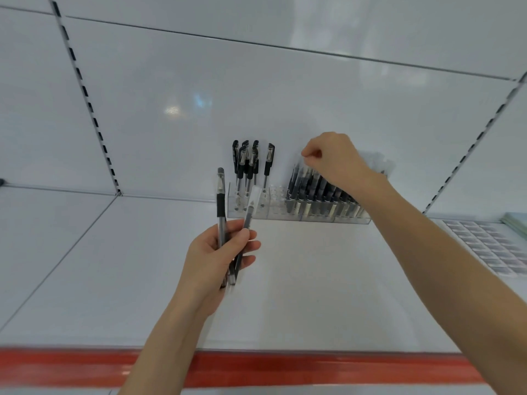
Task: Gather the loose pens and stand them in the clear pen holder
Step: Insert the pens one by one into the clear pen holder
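A clear pen holder [273,206] stands at the back of the white shelf against the wall. Several black-capped pens [249,163] stand upright in its left end. A dense row of dark pens with clear caps [316,192] fills its right part. My left hand [216,260] grips two loose pens [221,206] in front of the holder, their tips pointing up. My right hand [332,161] hovers over the right row, its fingertips pinching the clear cap end of a pen [298,169] that leans in the row.
The white shelf [299,295] has a red front edge strip [256,366]. Slotted uprights run up the back wall at left and right. A sheet of small labels [484,246] lies at the far right of the shelf.
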`<action>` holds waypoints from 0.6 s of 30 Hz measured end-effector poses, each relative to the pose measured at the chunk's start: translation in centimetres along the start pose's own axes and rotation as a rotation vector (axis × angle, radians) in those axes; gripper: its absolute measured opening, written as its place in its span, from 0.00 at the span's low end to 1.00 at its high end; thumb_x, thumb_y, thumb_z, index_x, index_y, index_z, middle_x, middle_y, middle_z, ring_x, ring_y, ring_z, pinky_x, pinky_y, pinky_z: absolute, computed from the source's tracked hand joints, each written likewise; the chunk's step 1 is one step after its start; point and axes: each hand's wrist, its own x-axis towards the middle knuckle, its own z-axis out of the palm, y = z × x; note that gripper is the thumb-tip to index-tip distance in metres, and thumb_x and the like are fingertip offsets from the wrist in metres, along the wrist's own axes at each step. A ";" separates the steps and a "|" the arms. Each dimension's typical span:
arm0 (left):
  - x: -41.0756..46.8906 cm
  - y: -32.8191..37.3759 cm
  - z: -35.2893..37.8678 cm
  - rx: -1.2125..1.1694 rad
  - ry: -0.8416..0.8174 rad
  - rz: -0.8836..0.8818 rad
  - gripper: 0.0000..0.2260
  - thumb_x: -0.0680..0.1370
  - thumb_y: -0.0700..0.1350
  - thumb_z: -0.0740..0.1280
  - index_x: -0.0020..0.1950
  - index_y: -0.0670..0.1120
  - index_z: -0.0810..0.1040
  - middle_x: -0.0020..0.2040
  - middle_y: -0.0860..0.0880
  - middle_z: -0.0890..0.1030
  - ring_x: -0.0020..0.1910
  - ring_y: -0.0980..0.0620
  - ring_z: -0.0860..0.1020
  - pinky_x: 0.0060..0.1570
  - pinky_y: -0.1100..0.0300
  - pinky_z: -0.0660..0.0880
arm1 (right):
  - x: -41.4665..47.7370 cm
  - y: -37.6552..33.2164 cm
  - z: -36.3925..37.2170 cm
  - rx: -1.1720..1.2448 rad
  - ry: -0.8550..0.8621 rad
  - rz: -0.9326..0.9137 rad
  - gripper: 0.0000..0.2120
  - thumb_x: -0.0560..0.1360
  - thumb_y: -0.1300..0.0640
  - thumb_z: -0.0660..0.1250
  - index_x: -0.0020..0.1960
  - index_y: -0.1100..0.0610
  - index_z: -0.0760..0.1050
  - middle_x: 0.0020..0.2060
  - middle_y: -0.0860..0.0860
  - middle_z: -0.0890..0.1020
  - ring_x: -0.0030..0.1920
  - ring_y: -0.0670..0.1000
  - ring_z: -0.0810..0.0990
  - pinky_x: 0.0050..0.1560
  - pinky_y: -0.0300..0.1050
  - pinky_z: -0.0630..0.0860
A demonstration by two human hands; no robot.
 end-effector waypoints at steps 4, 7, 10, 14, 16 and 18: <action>-0.1 0.0 0.2 0.002 0.009 -0.003 0.04 0.75 0.36 0.65 0.46 0.43 0.78 0.37 0.46 0.81 0.31 0.56 0.82 0.33 0.65 0.80 | -0.2 0.7 1.0 -0.073 -0.025 -0.025 0.11 0.77 0.60 0.61 0.54 0.61 0.79 0.53 0.60 0.78 0.56 0.59 0.74 0.55 0.49 0.72; 0.0 0.0 0.1 -0.033 0.002 -0.004 0.04 0.75 0.35 0.65 0.45 0.42 0.78 0.34 0.47 0.82 0.31 0.55 0.82 0.34 0.64 0.80 | -1.8 -0.1 0.8 0.063 0.145 0.010 0.13 0.78 0.56 0.61 0.59 0.59 0.76 0.56 0.56 0.78 0.59 0.54 0.73 0.58 0.43 0.68; 0.3 -0.2 0.3 -0.048 -0.014 0.004 0.04 0.75 0.35 0.64 0.45 0.41 0.78 0.32 0.49 0.83 0.32 0.54 0.82 0.34 0.63 0.80 | -4.2 -2.3 0.2 0.406 0.152 0.088 0.09 0.76 0.52 0.63 0.51 0.56 0.78 0.43 0.48 0.82 0.43 0.43 0.77 0.46 0.29 0.71; 0.5 -0.4 1.2 -0.044 -0.049 0.010 0.04 0.75 0.35 0.64 0.45 0.41 0.78 0.33 0.48 0.82 0.33 0.54 0.82 0.34 0.63 0.80 | -6.4 -4.5 0.8 0.772 -0.279 0.119 0.06 0.72 0.53 0.69 0.48 0.52 0.77 0.36 0.48 0.83 0.35 0.45 0.83 0.39 0.35 0.79; 0.7 -0.5 1.3 -0.038 -0.063 0.011 0.04 0.76 0.36 0.64 0.46 0.41 0.78 0.34 0.48 0.83 0.36 0.53 0.83 0.37 0.61 0.81 | -6.1 -4.3 0.7 0.880 -0.248 0.152 0.05 0.71 0.58 0.70 0.47 0.53 0.77 0.36 0.52 0.84 0.34 0.45 0.83 0.38 0.35 0.79; 0.9 -0.6 0.9 -0.002 -0.066 0.011 0.05 0.77 0.38 0.63 0.48 0.41 0.78 0.40 0.46 0.84 0.41 0.51 0.84 0.42 0.58 0.81 | -4.8 -3.3 -0.1 0.884 -0.129 0.205 0.10 0.72 0.60 0.69 0.52 0.57 0.77 0.39 0.52 0.84 0.36 0.46 0.84 0.40 0.35 0.80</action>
